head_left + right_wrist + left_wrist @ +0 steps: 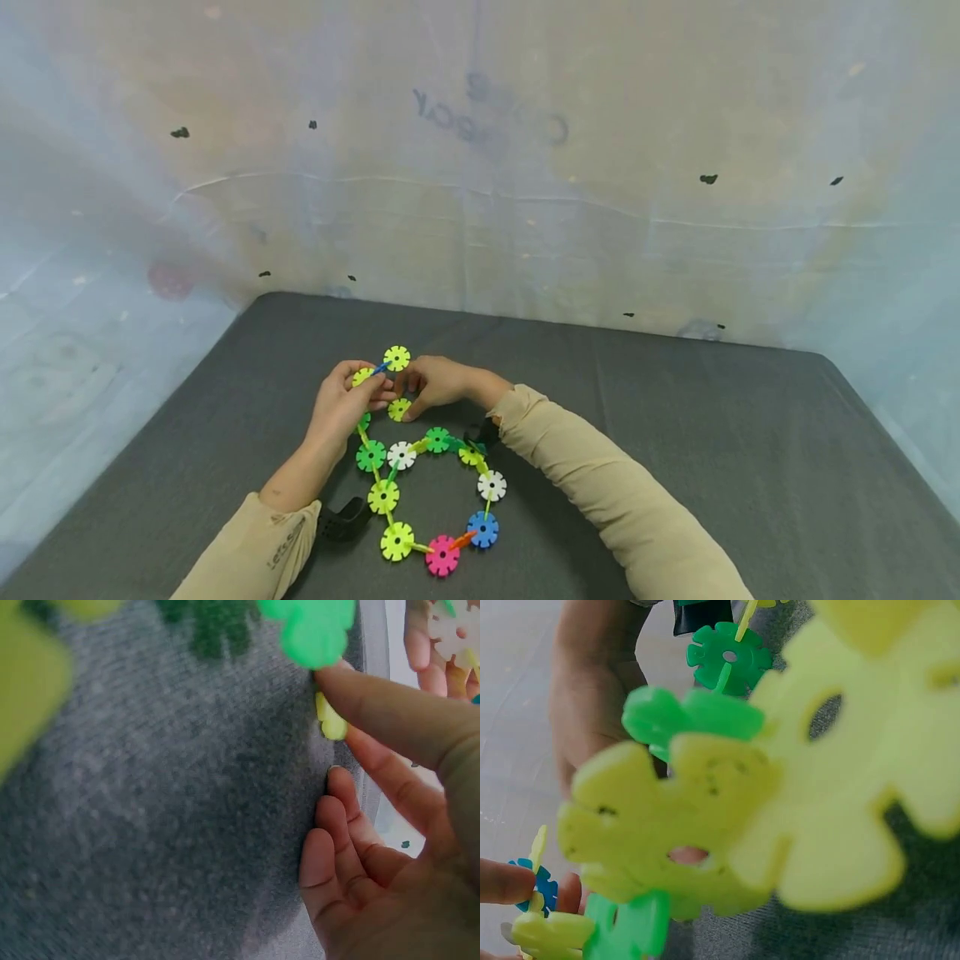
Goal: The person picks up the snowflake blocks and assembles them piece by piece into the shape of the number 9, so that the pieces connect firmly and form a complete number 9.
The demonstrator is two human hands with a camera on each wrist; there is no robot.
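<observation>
My left hand (337, 408) grips the upper end of a chain of notched plastic discs. A yellow disc (363, 377) sits at its fingers, and a blue disc (381, 367), seen edge-on, joins it to another yellow disc (397, 358). Close by on the right, my right hand (444, 382) pinches a yellow-green disc (399, 409) between thumb and fingers. In the right wrist view a green disc (319, 634) overlaps the thumb tip, with a small yellow piece (331, 718) by the index finger. Below the hands, linked discs form a ring, including a pink disc (442, 556).
The ring also has a blue disc (483, 529), white discs (492, 486) and green discs (437, 440). It lies on a dark grey cloth-covered table (675, 433). Pale sheeting (525, 192) hangs behind and at the sides. A black strap (345, 521) lies beside the left sleeve.
</observation>
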